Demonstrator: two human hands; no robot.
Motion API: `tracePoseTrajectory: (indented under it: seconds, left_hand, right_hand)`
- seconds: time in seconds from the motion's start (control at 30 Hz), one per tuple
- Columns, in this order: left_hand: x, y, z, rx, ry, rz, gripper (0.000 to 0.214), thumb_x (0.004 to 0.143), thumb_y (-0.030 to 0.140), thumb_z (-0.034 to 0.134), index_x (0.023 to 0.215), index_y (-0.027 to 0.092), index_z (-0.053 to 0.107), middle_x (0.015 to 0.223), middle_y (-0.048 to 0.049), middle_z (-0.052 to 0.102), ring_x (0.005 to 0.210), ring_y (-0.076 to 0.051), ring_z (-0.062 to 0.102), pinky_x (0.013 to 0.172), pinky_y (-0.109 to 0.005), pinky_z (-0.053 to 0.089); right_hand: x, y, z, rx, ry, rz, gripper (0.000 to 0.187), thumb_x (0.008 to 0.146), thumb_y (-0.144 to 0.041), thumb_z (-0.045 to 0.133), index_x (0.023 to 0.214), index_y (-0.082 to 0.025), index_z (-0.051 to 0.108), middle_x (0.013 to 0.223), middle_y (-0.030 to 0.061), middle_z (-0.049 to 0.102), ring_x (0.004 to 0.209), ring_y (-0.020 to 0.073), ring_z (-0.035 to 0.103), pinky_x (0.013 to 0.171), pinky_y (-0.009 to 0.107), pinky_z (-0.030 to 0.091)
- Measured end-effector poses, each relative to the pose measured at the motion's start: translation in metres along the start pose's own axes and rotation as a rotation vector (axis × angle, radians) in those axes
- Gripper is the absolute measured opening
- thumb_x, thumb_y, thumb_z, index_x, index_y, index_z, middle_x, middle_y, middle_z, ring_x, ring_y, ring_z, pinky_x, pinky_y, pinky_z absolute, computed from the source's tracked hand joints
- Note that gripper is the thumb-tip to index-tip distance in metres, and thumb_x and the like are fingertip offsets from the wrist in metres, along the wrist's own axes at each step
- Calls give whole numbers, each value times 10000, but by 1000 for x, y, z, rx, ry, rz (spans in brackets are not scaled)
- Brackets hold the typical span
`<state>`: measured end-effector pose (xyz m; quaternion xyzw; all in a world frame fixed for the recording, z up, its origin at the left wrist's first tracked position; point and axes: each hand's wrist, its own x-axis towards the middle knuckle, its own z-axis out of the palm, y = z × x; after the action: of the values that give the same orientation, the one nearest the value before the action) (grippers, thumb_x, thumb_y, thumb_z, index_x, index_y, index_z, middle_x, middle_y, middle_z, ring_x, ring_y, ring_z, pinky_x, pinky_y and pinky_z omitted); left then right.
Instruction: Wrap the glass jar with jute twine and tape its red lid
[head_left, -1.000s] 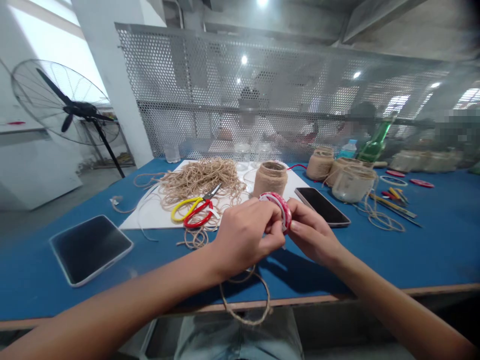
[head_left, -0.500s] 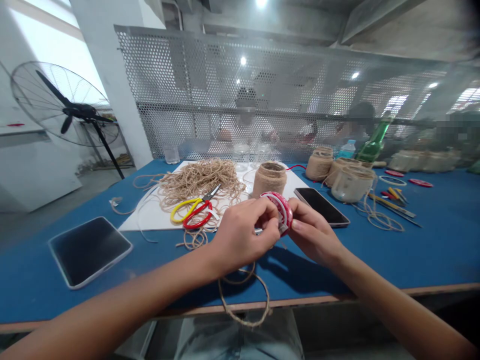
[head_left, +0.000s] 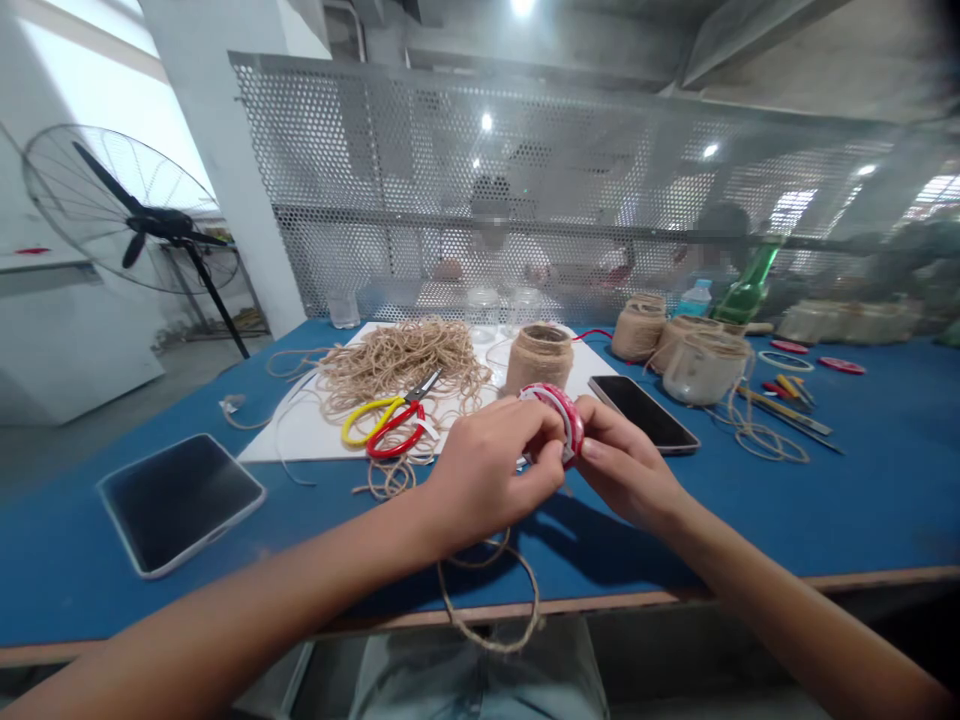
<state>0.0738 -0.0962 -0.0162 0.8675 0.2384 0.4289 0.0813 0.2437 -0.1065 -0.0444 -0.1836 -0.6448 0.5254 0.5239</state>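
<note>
Both my hands hold a round red and white lid (head_left: pixel 561 412) on edge above the blue table (head_left: pixel 862 470). My left hand (head_left: pixel 491 470) curls its fingers round the lid's near side. My right hand (head_left: pixel 626 462) pinches the lid's right rim with thumb and fingers. A length of jute twine (head_left: pixel 491 600) runs from under my hands and loops over the table's front edge. Just behind the lid stands a jar wrapped in twine (head_left: pixel 539 356).
A heap of loose twine (head_left: pixel 401 362) and yellow and red scissors (head_left: pixel 388 423) lie on a white board (head_left: pixel 300 425). A tablet (head_left: pixel 180 497) lies left, a phone (head_left: pixel 643 412) right. More wrapped jars (head_left: pixel 679 345), a green bottle (head_left: pixel 746 290) and people behind a mesh screen (head_left: pixel 600 190).
My left fingers have shifted slightly on the lid, closing further over its near side. The lid and my right hand stay almost in place.
</note>
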Motion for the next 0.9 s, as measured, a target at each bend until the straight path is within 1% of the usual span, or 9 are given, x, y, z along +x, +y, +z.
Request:
tracePoseTrajectory:
  seconds: [0.2, 0.43, 0.57, 0.7, 0.77, 0.9]
  left_hand:
    - [0, 0, -2, 72, -36, 56, 98, 794, 152, 457, 714, 160, 511, 653, 24, 523, 607, -86, 424, 596, -217, 343]
    - [3, -1, -5, 4, -24, -69, 86, 784, 160, 460, 703, 159, 488, 620, 30, 481, 587, -83, 421, 568, -204, 343]
    - [2, 0, -3, 25, -65, -23, 76, 789, 163, 456, 729, 164, 502, 642, 25, 512, 598, -85, 437, 579, -203, 353]
    - [2, 1, -2, 70, -63, 4, 105, 793, 169, 439, 714, 166, 509, 644, 19, 529, 593, -89, 440, 573, -208, 354]
    - [2, 0, -4, 61, -45, -34, 98, 784, 171, 444, 705, 167, 503, 636, 22, 521, 592, -89, 441, 567, -206, 354]
    - [5, -7, -8, 39, -2, -167, 61, 764, 177, 468, 707, 164, 487, 621, 40, 499, 577, -79, 436, 556, -200, 344]
  right_hand:
    - [0, 1, -1, -25, 5, 7, 51, 847, -242, 518, 837, -192, 527, 763, -5, 463, 724, 125, 420, 686, 256, 353]
    - [2, 1, 1, 17, 27, -5, 81, 825, -272, 535, 824, -194, 516, 752, -4, 455, 719, 137, 413, 682, 269, 352]
    - [1, 1, 1, -12, 35, 17, 86, 828, -277, 535, 814, -194, 518, 749, -7, 455, 718, 132, 420, 689, 265, 355]
    - [1, 1, 1, -22, 40, 42, 100, 821, -289, 544, 808, -193, 519, 742, -5, 458, 705, 134, 421, 675, 266, 360]
    - [2, 1, 2, 8, 28, 34, 100, 817, -284, 548, 807, -188, 521, 741, -1, 464, 710, 136, 422, 679, 270, 362]
    - [2, -3, 5, 93, 42, 26, 90, 796, -264, 566, 798, -188, 518, 730, -6, 457, 685, 125, 422, 646, 250, 363]
